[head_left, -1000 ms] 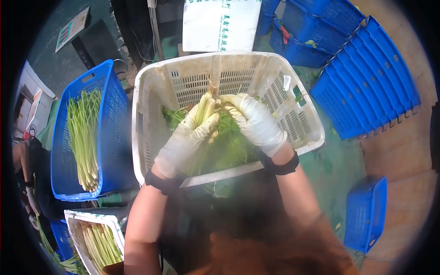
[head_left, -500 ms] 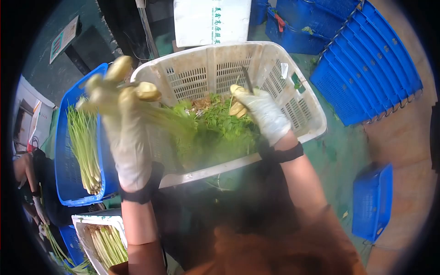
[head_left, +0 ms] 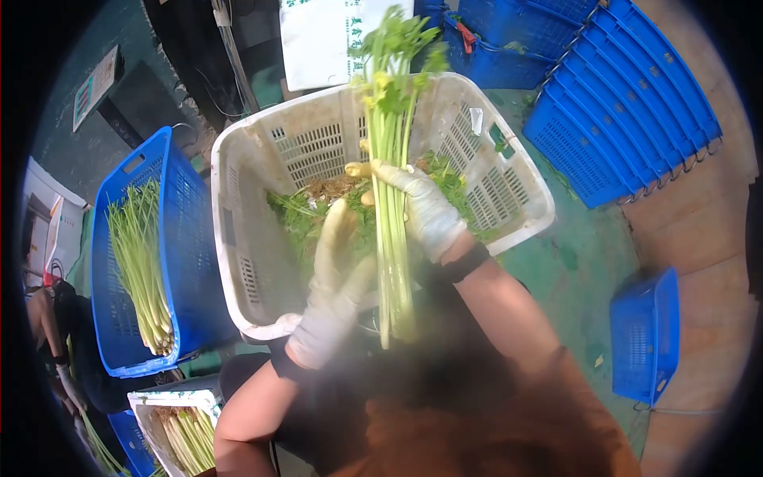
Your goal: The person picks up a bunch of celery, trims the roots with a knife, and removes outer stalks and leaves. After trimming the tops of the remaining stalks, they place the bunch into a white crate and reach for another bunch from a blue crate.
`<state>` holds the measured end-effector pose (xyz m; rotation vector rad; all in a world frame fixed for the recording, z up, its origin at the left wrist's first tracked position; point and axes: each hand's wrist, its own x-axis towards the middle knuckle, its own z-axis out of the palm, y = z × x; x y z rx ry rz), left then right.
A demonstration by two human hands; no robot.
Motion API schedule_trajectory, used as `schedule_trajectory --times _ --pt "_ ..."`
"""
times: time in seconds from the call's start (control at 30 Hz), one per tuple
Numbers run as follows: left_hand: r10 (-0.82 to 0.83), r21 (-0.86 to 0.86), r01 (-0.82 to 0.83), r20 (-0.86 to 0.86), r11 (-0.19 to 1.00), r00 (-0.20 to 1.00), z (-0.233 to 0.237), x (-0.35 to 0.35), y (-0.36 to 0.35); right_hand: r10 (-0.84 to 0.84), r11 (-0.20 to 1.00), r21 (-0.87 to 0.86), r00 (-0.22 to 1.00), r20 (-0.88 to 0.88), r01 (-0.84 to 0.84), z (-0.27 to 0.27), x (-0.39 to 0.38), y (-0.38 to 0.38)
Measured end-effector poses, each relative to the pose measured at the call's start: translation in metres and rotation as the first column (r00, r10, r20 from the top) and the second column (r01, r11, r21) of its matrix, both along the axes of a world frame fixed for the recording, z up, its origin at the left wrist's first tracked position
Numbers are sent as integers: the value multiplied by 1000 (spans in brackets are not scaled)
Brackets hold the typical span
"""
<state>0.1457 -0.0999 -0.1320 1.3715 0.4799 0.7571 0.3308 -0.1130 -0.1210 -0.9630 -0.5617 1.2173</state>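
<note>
A bunch of celery (head_left: 389, 215) stands almost upright over the white basket (head_left: 266, 327), leaves at the top and pale stalk ends pointing down toward me. My right hand (head_left: 425, 203), in a pale glove, is closed around the middle of the stalks. Left of the lower stalks is my left hand (head_left: 330, 290), also gloved, its fingers stretched out and thumb apart. Leafy green trimmings (head_left: 457, 195) and brown roots (head_left: 334, 188) lie inside the basket. The knife is out of sight.
At left, a blue crate (head_left: 131, 367) holds more celery (head_left: 143, 270), with a white foam box (head_left: 147, 397) of stalks below it. Stacked blue crates (head_left: 628, 103) stand upper right, and a small blue basket (head_left: 645, 338) lower right. Another person's arm (head_left: 49, 322) shows far left.
My left hand has moved right and down from the left rim and is now spread. The celery bunch has swung upright into my right hand, where a knife blade showed before.
</note>
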Motion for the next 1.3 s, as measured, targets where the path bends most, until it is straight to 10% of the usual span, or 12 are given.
schedule_trajectory --times 0.07,0.13,0.27,0.33,0.4,0.5,0.6,0.77,1.0,1.3 --pt "-265 -574 278 108 770 958 2 -10 8 -20 998 51 1000 3 20 4 -8 -2" --pt "-448 -616 435 145 657 882 -14 -13 8 54 987 146 995 81 -65 6 -15 -2" --pt "-459 -583 355 -35 731 888 -9 -13 12 60 998 8 997 -45 -59 3 -30 -1" --pt "-419 -541 312 -84 781 904 -17 -8 9 140 984 -144 966 218 -110 5 -12 -7" --pt "-127 -550 40 -122 834 984 -22 -6 3 -324 841 -382 922 212 384 -1 -13 -1" --pt "-101 -546 -15 -182 838 978 -19 -11 5 -522 836 42 770 367 547 -13 -6 -1" --pt "-59 -498 -59 -218 865 974 -24 -14 0 -148 989 42 881 450 145 15 -3 -8" --pt "40 -307 -131 -286 943 957 -52 -21 -7 77 996 -54 984 160 -69 9 -1 -1" --pt "36 -232 -110 -300 966 953 -51 -30 -6 85 995 53 991 -105 -80 2 6 -4" --pt "-137 -402 10 -288 916 948 -42 -35 -3 -72 959 -240 951 301 148 23 -14 -11"
